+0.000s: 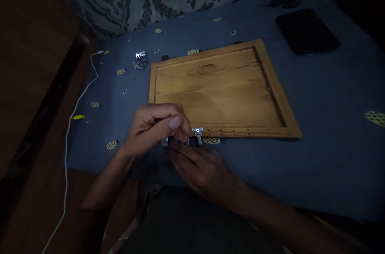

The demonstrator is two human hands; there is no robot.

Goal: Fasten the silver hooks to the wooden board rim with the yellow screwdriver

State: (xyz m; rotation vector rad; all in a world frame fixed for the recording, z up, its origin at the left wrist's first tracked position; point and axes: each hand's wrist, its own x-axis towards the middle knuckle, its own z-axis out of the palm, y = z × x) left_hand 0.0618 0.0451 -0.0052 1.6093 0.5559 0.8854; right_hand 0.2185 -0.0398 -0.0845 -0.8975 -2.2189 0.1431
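Observation:
My left hand [156,125] is curled in a pinch over a small metal bracket part [197,133] at the near left corner of a wooden board [216,89]. My right hand [201,168] sits just below it, fingers pointing up at the same metal pieces and touching them from underneath. The scene is dim and what lies between the fingers is mostly hidden. Both hands work over a dark blue cloth [315,125] with pale round dotted patches.
A small pile of shiny metal parts [140,60] lies at the far left of the board. A white cable [75,113] runs down the left edge. A dark flat tablet-like object [306,31] rests at the far right. Tiny parts are scattered on the cloth.

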